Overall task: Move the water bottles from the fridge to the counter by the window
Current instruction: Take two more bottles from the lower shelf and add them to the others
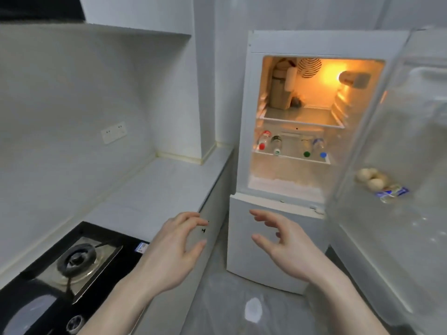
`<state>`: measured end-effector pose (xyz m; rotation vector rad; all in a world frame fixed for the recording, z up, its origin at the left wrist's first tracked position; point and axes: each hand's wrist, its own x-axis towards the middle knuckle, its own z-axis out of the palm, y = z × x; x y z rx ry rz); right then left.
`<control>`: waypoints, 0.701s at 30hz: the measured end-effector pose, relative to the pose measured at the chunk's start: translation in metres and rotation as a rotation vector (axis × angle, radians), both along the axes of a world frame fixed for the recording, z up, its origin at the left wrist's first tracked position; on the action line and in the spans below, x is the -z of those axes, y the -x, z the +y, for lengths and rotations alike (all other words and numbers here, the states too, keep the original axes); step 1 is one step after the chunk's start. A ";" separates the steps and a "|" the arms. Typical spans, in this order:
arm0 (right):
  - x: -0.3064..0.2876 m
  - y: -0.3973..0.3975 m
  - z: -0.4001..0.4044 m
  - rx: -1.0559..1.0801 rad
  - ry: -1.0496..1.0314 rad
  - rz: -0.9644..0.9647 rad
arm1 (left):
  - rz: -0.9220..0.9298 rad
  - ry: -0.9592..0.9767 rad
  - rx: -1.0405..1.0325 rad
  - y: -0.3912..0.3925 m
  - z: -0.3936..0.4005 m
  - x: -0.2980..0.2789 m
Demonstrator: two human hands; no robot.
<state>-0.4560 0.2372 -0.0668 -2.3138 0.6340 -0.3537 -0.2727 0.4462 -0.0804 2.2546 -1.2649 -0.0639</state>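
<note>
The white fridge (275, 240) stands ahead with its upper door (396, 165) swung open to the right and the inside lit orange. On the lower glass shelf (290, 157) lie several water bottles, caps toward me: a red-capped bottle (263, 140), a white-capped bottle (276, 145), a green-capped bottle (306, 147) and a blue-capped bottle (319, 147). My left hand (173, 252) and my right hand (287, 245) are raised in front of the lower fridge door, well below the bottles. Both hold nothing, with fingers spread and loosely bent.
A white counter (154, 194) runs along the left wall up to the fridge, with a black gas hob (72, 264) at its near end. Eggs (372, 178) and a small packet sit in the open door's rack. A carton stands on the upper fridge shelf (302, 120).
</note>
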 end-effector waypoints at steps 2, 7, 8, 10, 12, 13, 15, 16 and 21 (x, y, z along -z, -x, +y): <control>0.000 -0.006 -0.019 0.061 0.004 -0.015 | -0.011 0.002 0.055 -0.017 -0.027 -0.001; -0.001 -0.037 -0.066 0.174 0.007 -0.045 | -0.008 -0.003 0.164 -0.069 -0.089 -0.009; -0.003 -0.044 -0.073 0.193 0.007 -0.045 | -0.013 -0.006 0.181 -0.077 -0.098 -0.010; -0.005 -0.062 -0.089 0.229 0.006 -0.056 | -0.014 -0.016 0.200 -0.099 -0.116 -0.011; -0.005 -0.086 -0.104 0.256 0.014 -0.074 | -0.021 -0.022 0.222 -0.127 -0.138 -0.014; -0.005 -0.100 -0.112 0.268 0.015 -0.086 | -0.031 -0.021 0.237 -0.144 -0.151 -0.016; -0.004 -0.114 -0.124 0.289 0.012 -0.087 | -0.047 -0.020 0.273 -0.164 -0.173 -0.014; -0.005 -0.117 -0.126 0.291 0.005 -0.078 | -0.044 -0.025 0.283 -0.169 -0.181 -0.015; 0.000 -0.124 -0.160 0.395 -0.004 -0.062 | -0.027 -0.049 0.391 -0.188 -0.240 -0.015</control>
